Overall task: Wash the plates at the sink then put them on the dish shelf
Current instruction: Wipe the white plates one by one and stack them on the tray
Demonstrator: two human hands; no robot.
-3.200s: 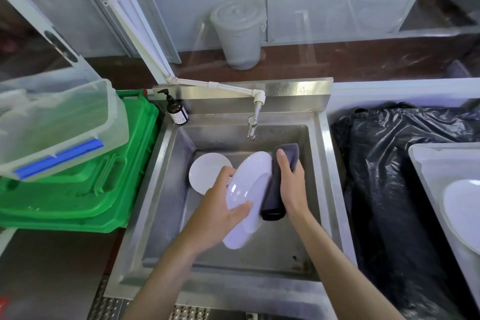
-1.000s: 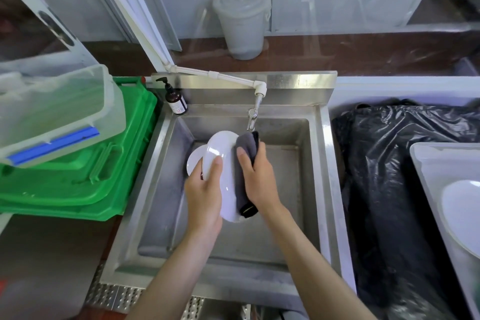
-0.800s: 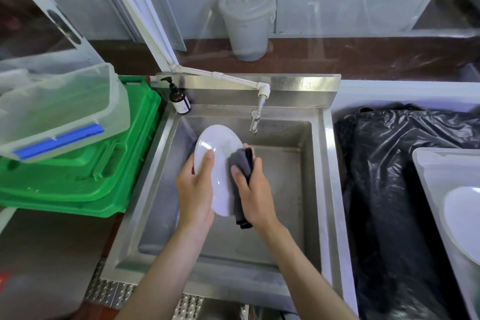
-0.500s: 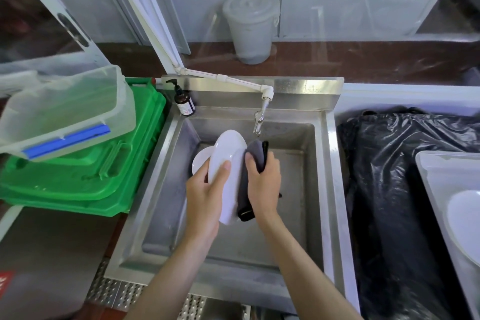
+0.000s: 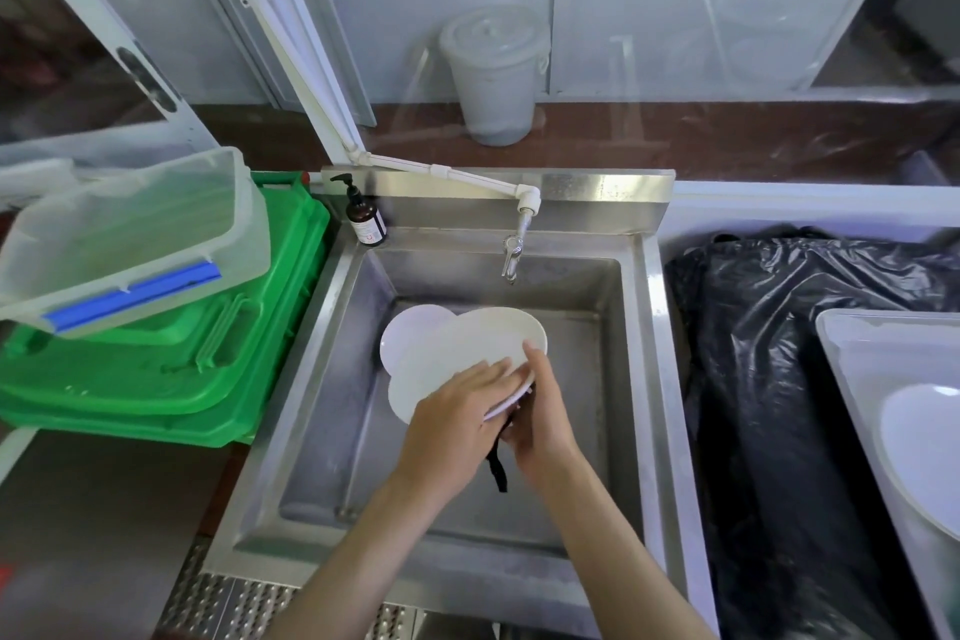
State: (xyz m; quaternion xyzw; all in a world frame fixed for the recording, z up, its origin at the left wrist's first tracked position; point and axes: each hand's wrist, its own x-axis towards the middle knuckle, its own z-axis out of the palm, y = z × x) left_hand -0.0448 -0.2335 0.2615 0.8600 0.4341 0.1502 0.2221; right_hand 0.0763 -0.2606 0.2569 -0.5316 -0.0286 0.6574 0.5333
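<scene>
2 hands are engaged over the sink point(image 5: 636, 379): a white plate point(image 5: 467, 353) is gripped by the left hand point(image 5: 457, 424); a dark cloth point(image 5: 500, 468) is held beneath by the right hand point(image 5: 543, 418).

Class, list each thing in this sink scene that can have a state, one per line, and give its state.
held plate: tilted over the sink, gripped by both hands
left hand: fingers on the plate's face
right hand: holding plate's edge and dark cloth
second plate: partly hidden
tap: no water visible
bucket: lidded
</scene>
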